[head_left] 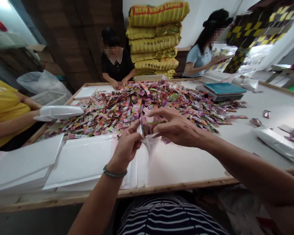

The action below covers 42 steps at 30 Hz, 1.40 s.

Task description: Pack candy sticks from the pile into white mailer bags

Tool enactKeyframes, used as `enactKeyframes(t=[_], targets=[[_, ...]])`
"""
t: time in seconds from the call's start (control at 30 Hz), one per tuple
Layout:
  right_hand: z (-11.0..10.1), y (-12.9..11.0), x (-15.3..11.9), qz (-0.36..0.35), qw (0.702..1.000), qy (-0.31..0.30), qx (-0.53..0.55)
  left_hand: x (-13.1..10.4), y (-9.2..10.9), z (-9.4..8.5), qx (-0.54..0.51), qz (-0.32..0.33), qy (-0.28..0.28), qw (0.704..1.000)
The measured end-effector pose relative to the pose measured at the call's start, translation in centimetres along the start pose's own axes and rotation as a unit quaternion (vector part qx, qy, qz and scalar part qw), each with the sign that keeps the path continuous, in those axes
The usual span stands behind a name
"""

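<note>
My left hand [129, 142], with a beaded bracelet at the wrist, pinches the edge of a clear plastic bag [150, 143]. My right hand [177, 127] is at the bag's mouth, its fingers bent around several small colourful packets [147, 125]. The bag hangs down between my hands over the white table. Behind them spreads a large pile of pink, purple and green packets [127, 102]. Flat white bags [80, 160] lie in stacks to the left of my left hand.
A blue-topped scale [225, 88] stands behind right, and a filled plastic bag [279, 143] lies at the right. Yellow sacks [154, 42] are stacked behind the table. Three other people are around the table; one at the left holds a white bag [61, 111].
</note>
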State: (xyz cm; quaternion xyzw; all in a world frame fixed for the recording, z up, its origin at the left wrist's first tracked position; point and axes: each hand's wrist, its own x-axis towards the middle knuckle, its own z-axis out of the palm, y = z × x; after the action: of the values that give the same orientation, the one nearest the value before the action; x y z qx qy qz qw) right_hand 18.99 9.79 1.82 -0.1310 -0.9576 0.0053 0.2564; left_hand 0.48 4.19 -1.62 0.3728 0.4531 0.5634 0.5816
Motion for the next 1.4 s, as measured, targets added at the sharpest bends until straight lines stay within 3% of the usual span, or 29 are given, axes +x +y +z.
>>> enactKeyframes(t=[0.13,0.27,0.4,0.5,0.57,0.63,0.7,0.83,0.9,0.97,1.0,1.03,1.1,1.17,1.23,1.3,1.4], targets=[[-0.3,0.4,0.6,-0.049,0.996,-0.055,0.046,0.3,0.4,-0.1,0.198,0.035,-0.013,0.979],[-0.3,0.7,0.0,-0.019,0.998,-0.063,0.025,0.2,0.4,-0.3,0.289,0.026,-0.005,0.957],[-0.2,0.7,-0.6,-0.007,0.997,-0.082,-0.011,0.1,0.1,-0.2,0.304,0.029,-0.010,0.952],[0.3,1.2,-0.6,0.045,0.991,-0.127,-0.024,0.5,-0.7,0.2,0.300,0.011,-0.011,0.954],[0.4,1.5,-0.6,0.074,0.985,-0.153,0.008,0.8,-1.1,0.6,0.289,0.010,-0.035,0.957],[0.0,1.6,-0.6,0.098,0.985,-0.129,0.050,1.0,-1.3,1.0,0.276,0.017,-0.047,0.960],[-0.8,1.5,-0.6,0.117,0.986,-0.095,0.079,1.0,-1.0,1.3,0.260,0.015,-0.035,0.965],[-1.1,1.8,-0.9,0.091,0.973,-0.127,0.167,0.9,0.2,1.4,0.205,-0.005,0.008,0.979],[0.2,3.1,-1.4,0.135,0.972,-0.043,0.190,0.6,0.9,1.1,0.169,-0.009,0.050,0.984],[2.6,5.4,-2.3,0.273,0.949,0.082,0.137,-0.1,1.6,0.6,0.133,0.000,0.112,0.985],[4.3,6.6,-2.8,0.360,0.921,0.115,0.092,-0.6,1.9,0.4,0.119,0.008,0.141,0.983],[6.1,7.7,-3.4,0.443,0.888,0.115,0.044,-1.1,2.2,0.3,0.112,0.014,0.167,0.979],[10.1,9.5,-4.6,0.562,0.825,0.045,-0.030,-2.1,2.5,0.3,0.116,0.009,0.206,0.971],[13.4,10.4,-5.8,0.592,0.803,-0.018,-0.064,-2.9,2.5,0.3,0.119,-0.007,0.236,0.964],[15.2,10.5,-7.2,0.590,0.805,-0.045,-0.056,-3.2,2.2,0.2,0.097,-0.010,0.250,0.963],[15.5,10.2,-9.0,0.571,0.819,-0.051,-0.023,-3.3,1.8,0.0,0.065,0.012,0.248,0.967],[14.2,9.3,-12.7,0.472,0.878,-0.072,0.037,-3.1,1.3,-0.3,0.047,0.042,0.247,0.967]])
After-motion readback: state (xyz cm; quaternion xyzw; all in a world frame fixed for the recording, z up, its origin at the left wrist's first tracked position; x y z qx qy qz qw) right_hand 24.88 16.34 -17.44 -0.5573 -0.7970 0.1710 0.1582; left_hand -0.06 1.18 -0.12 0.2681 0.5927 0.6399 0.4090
